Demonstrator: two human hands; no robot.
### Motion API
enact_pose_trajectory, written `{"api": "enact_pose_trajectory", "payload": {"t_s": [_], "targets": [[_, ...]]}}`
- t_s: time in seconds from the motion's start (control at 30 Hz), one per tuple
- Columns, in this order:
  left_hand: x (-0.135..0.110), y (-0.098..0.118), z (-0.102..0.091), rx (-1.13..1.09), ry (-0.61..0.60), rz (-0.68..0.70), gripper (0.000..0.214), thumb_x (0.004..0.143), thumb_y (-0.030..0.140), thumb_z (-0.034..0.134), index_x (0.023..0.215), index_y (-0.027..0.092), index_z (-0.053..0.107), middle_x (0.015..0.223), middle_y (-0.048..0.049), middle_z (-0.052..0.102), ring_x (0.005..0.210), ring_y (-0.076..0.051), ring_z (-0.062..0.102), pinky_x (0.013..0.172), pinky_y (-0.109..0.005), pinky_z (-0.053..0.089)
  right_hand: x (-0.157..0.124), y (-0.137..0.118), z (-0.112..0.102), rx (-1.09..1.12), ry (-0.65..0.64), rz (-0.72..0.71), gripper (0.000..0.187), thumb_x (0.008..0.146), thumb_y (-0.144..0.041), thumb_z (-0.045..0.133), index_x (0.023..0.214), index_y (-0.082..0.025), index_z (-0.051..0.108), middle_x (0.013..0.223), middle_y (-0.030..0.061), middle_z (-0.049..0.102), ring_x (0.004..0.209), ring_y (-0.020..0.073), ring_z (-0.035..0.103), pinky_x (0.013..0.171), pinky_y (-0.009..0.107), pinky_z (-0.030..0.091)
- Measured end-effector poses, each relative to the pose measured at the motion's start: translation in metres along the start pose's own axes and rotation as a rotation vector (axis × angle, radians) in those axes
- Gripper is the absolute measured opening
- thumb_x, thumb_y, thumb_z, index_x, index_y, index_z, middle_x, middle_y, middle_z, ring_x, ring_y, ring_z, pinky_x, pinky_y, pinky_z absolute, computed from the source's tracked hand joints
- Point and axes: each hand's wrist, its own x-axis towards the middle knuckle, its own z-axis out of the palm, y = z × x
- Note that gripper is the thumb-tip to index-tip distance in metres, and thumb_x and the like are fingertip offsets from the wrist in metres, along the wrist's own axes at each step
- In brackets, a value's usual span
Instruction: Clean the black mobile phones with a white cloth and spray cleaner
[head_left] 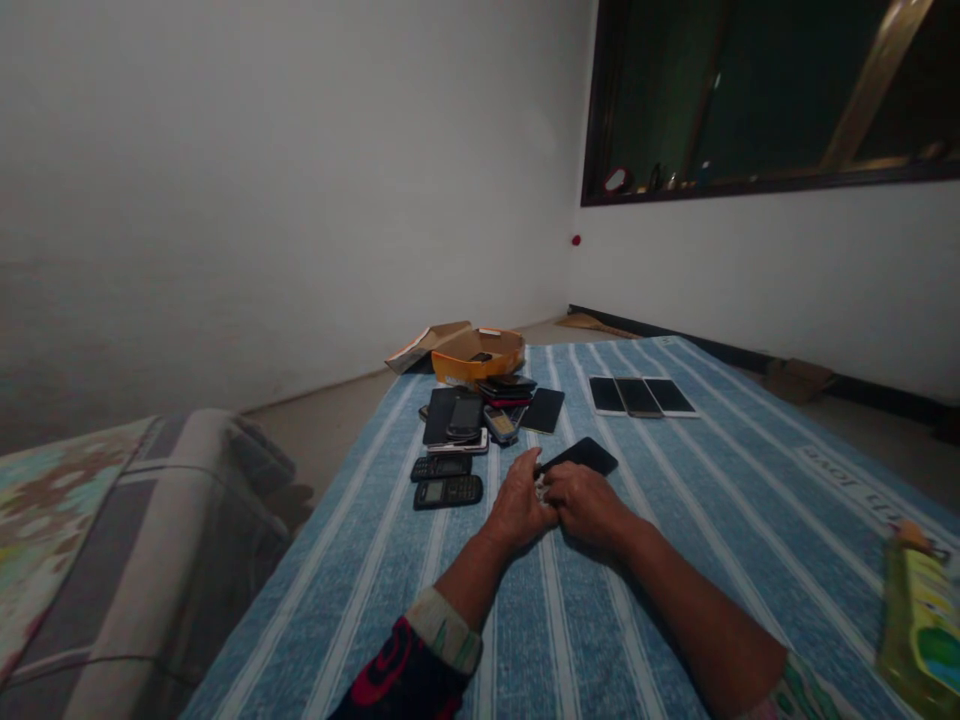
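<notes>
Left hand [517, 505] and right hand [589, 503] meet at a black phone [583, 456]

Sheet [675, 560]: box [480, 355] at far left corner; heap of phones [480, 410] just before it; two keypad phones [446, 480] nearer, side by side. Row of three phones [643, 396] far right, well apart from the heap. Single phone [581, 455] mid-sheet, before the heap. Bottle [919, 620] at right edge.

left arm: comes in near centre, sleeve [420, 660] at the forearm, reaching far | left hand [517, 505]: back up, fingers bent, pressed against the right hand | right arm: bare forearm from near right, angled left | right hand [589, 503]: knuckles up, fingers curled under
</notes>
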Motion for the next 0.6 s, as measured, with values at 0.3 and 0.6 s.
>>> {"api": "enact_pose_trajectory", "payload": {"t_s": [0.3,0.6], "targets": [[-0.001,-0.005,0.002,0.07,-0.034,0.012,0.084,0.062,0.024,0.074,0.138,0.014,0.04,0.132,-0.0165,0.053,0.123,-0.034,0.051,0.107,-0.052,0.04,0.0,-0.008,-0.005,-0.038,0.0,0.033,0.021,0.079,-0.007,0.052,0.079,-0.016,0.072,0.092,0.0074,0.068,0.091,0.02,0.057,0.077,0.03,0.038],[-0.002,0.002,0.003,0.197,-0.055,0.05,0.072,0.067,0.024,0.069,0.134,0.012,0.044,0.128,-0.0172,0.057,0.119,-0.033,0.053,0.104,-0.051,0.042,-0.009,0.01,-0.009,-0.081,0.044,0.11,0.02,0.076,-0.004,0.054,0.072,-0.016,0.069,0.083,0.0065,0.067,0.082,0.0184,0.056,0.072,0.029,0.038]]}}
